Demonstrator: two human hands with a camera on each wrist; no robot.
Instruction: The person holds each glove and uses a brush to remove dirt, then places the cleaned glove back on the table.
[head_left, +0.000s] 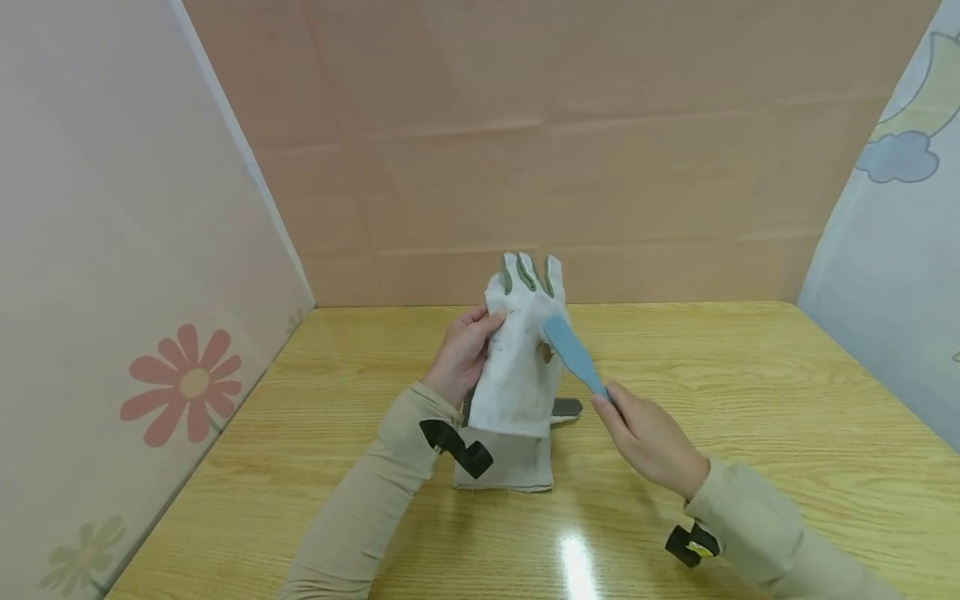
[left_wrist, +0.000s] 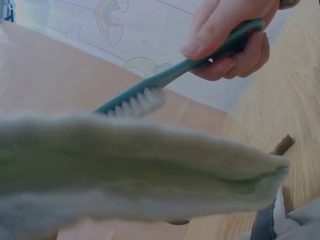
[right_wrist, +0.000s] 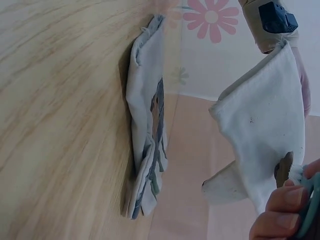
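Observation:
My left hand (head_left: 459, 357) grips a white work glove (head_left: 513, 375) by its side, thumb on the front, fingers of the glove pointing up. Green strips run between the glove's fingers, and small dark specks dot its cloth. In my right hand (head_left: 651, 435) is the handle of a blue scrubbing brush (head_left: 573, 354), its head over the glove's right side. White bristles (left_wrist: 137, 102) face the glove in the left wrist view; their tips are partly hidden behind its edge. A brown piece (right_wrist: 283, 169) shows at the glove beside the brush head.
A second glove (right_wrist: 142, 95), greyish white with dark grey parts, lies flat on the wooden table (head_left: 315, 467) below the raised one. A brown paper-like panel (head_left: 562, 167) stands behind the table, with patterned walls (head_left: 195, 250) at both sides.

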